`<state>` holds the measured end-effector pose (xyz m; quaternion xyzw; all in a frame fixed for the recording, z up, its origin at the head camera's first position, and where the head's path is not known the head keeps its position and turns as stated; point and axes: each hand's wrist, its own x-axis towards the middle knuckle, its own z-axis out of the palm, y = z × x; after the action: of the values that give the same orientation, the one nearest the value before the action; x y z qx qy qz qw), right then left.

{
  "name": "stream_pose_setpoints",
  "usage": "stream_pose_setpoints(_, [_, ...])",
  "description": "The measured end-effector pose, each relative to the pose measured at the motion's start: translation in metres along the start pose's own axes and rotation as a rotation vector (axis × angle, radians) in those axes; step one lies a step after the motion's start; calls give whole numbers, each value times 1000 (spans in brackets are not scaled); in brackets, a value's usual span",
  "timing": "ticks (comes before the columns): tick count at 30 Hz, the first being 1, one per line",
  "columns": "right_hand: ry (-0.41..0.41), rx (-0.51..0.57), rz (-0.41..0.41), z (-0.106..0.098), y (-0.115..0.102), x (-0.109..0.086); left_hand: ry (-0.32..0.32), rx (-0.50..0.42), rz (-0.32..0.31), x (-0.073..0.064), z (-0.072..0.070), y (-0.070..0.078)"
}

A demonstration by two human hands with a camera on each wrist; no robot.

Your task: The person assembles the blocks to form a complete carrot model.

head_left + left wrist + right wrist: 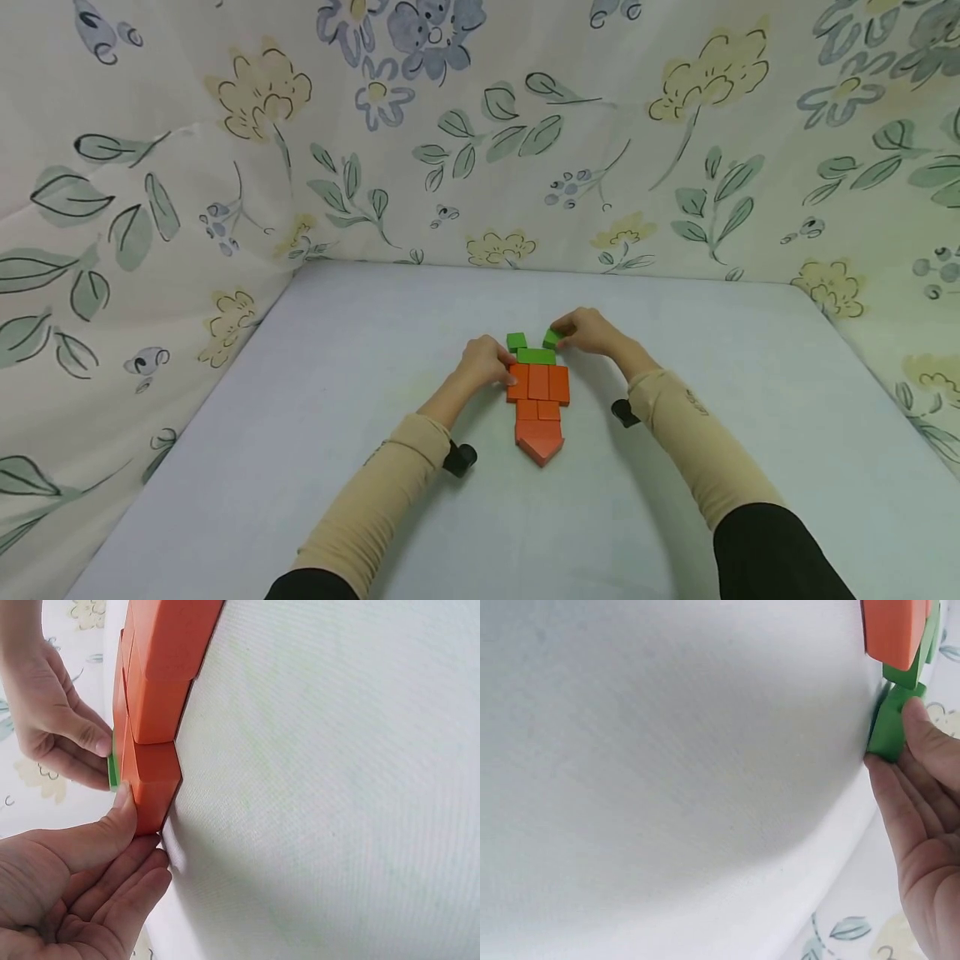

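Note:
Orange blocks (538, 382) and green blocks lie together on the white tabletop, with a pointed orange block (540, 440) at the near end. My left hand (483, 362) is at the left orange block (156, 769), its thumb and fingertips pinching that block's edge. At the far right of the arrangement, my right hand (592, 332) pinches a small green block (890, 724) between thumb and fingers. Between the hands is a long green block (536, 357), against the orange row. Another small green block (516, 341) sits beyond its left end.
White tabletop (315, 400) surrounds the blocks. Floral cloth (480, 167) hangs behind the far edge and along the left side. Black wrist cameras (460, 459) are strapped under both forearms.

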<state>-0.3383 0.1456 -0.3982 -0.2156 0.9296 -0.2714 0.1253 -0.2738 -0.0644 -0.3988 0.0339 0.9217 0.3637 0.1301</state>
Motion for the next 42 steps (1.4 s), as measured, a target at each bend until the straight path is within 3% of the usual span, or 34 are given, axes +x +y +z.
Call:
stream_pose_setpoints(13, [-16, -50, -73, 2, 0, -7, 8, 12, -3, 0, 1, 0])
stream_pose_setpoints(24, [-1, -12, -30, 0, -1, -11, 3, 6, 3, 2, 2, -2])
stream_pose_setpoints(42, [21, -13, -33, -1, 2, -13, 6, 13, 7, 1, 2, -1])
